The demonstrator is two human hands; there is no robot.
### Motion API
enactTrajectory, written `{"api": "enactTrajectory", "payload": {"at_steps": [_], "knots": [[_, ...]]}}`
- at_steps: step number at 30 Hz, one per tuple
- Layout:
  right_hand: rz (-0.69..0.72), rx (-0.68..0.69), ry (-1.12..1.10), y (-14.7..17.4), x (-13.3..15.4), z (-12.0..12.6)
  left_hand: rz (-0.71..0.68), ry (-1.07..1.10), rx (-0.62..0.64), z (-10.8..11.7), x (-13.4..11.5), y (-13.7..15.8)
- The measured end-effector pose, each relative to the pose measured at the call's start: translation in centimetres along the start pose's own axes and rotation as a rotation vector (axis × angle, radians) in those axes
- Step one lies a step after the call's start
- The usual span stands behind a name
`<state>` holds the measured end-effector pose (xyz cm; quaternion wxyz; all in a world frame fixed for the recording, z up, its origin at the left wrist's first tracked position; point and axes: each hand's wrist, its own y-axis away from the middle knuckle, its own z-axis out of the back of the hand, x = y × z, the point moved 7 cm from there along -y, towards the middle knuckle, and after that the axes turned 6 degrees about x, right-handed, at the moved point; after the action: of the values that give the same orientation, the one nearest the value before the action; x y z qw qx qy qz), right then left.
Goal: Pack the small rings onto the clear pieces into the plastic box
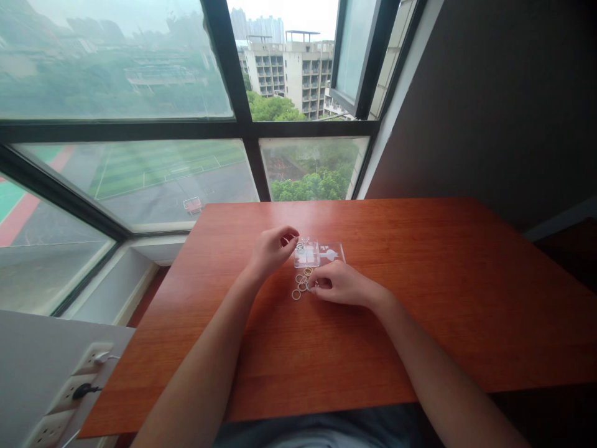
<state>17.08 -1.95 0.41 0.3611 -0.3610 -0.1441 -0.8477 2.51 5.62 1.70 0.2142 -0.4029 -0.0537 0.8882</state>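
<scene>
Rings [303, 280], pale, thin, several: loose cluster just on the near side of the clear box [308, 265], some overlapping, one lying a little apart nearest the wearer.

Clear box, one, plastic, landmark for this entry: open on the wooden table [420, 280], inner dividers showing. Further rings [301, 247] in its far left part; count not readable.

Clear panel [339, 247], one, flat, perhaps the lid: right of the box, bearing a white mark [330, 254]. Whether hinged to the box, cannot tell.

Left hand [274, 250]: at the box's left side, fingers curled, thumb brought towards the forefinger, tips by the far left part. Whether anything is pinched there, cannot tell.

Right hand [344, 283]: nearer the wearer than the box and to its right, thumb and fingertips drawn close at the right edge of the loose cluster. Whether a ring is gripped, cannot tell.

Risks, as judged: overlapping rings could come up together or scatter if fingertips drag rather than lift; a sideways knock from the left hand could shift the box, seemingly light, and unsettle its rings; the right wrist, low beside the panel, could nudge it.
</scene>
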Motion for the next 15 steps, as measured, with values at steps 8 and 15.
{"api": "enactTrajectory", "payload": {"at_steps": [8,15], "knots": [[-0.08,-0.209,-0.153,0.1,-1.1,1.6,-0.04,0.022,0.028,-0.4,-0.1,0.0],[-0.071,-0.265,-0.117,0.1,-1.9,1.9,-0.042,-0.008,0.07,-0.8,-0.3,0.0]]}}
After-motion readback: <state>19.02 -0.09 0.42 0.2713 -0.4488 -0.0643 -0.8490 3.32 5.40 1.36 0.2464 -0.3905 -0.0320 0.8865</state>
